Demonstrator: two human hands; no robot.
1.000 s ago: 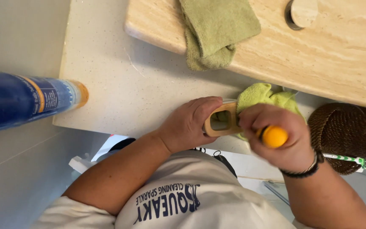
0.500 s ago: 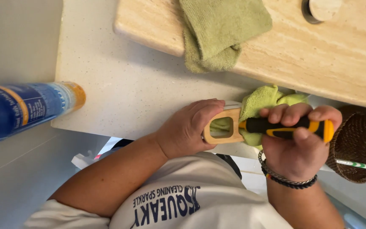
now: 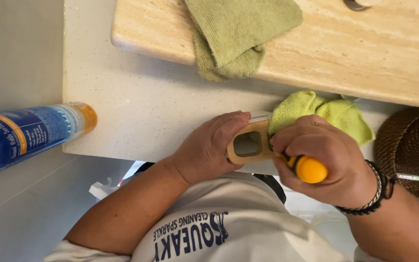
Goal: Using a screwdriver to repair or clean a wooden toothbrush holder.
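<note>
You hold a small wooden frame (image 3: 248, 144) with a square opening at the front edge of the bench (image 3: 136, 111), just above your white shirt (image 3: 229, 228). Your left hand (image 3: 209, 148) grips the frame's left side, its fingers curled over the top edge and clenched on the wood. Your right hand (image 3: 323, 157) is closed around a tool with a yellow-orange handle (image 3: 309, 169); the rounded end of the handle sticks out toward you, and the working end is hidden behind your fingers, so you cannot tell where it meets the frame. A bright yellow-green cloth (image 3: 321, 112) lies bunched just behind the frame and under your right hand, touching both. A dark beaded bracelet (image 3: 374, 191) sits on your right wrist.

Farther back, a pale stone slab (image 3: 394, 53) rests on the bench, with a folded olive-green cloth (image 3: 236, 34) draped over its near edge. To the left, a blue spray can with an orange band (image 3: 25, 133) enters from the side, well apart from the frame. On the right, a dark woven basket (image 3: 413, 145) stands near your right wrist.
</note>
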